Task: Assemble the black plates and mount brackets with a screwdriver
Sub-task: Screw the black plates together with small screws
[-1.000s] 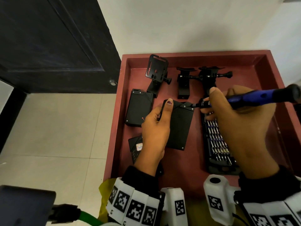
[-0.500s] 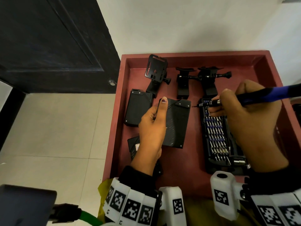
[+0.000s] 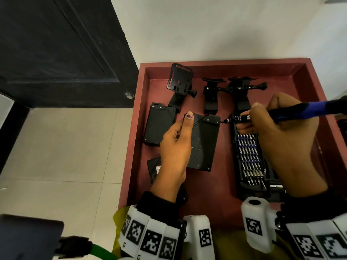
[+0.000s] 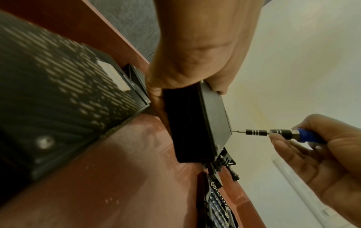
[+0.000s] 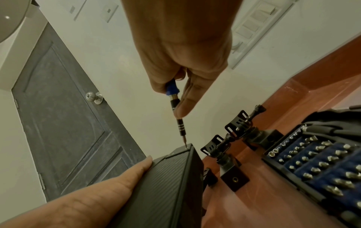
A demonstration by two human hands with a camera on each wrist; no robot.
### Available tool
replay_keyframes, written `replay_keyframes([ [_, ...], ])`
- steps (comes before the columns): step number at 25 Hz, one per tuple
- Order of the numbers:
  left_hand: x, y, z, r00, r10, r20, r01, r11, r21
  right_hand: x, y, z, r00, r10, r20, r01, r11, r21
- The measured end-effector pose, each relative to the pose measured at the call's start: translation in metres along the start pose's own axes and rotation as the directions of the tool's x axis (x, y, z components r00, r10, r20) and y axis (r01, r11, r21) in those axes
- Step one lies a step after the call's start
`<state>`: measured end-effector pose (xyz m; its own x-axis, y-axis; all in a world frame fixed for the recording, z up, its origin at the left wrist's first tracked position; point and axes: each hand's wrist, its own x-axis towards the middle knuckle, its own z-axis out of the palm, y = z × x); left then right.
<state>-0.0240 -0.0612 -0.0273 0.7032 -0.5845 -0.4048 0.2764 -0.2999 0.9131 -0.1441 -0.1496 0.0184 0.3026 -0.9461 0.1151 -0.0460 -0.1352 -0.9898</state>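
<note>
At frame centre, left hand [image 3: 175,147] grips the flat ribbed black plate [image 3: 202,145]; right hand [image 3: 285,136] pinches the blue-handled screwdriver [image 3: 281,114], tip at its upper-right corner screw [image 3: 218,121].

Bare tray floor [image 3: 221,199] lay open between my wrists; the bit case [image 3: 249,158] walled the right, mount brackets [image 3: 225,91] crowded the far end.

Left hand [image 4: 195,50] grips black plate [image 4: 199,123] on edge above red tray [image 4: 117,177]. Right hand [image 4: 322,162] holds blue-handled screwdriver [image 4: 273,133], tip touching plate's right face. Bit case [image 4: 216,205] below, near.
</note>
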Motion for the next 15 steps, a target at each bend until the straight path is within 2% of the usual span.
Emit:
replay_keyframes([
  [15, 0.0007, -0.0008, -0.0009, 1.000, 0.001, -0.011, -0.001, 1.000, -0.008, 0.0008, 0.0011, -0.0038, 0.995, -0.051, 0.080, 0.053, 0.998, -0.028],
])
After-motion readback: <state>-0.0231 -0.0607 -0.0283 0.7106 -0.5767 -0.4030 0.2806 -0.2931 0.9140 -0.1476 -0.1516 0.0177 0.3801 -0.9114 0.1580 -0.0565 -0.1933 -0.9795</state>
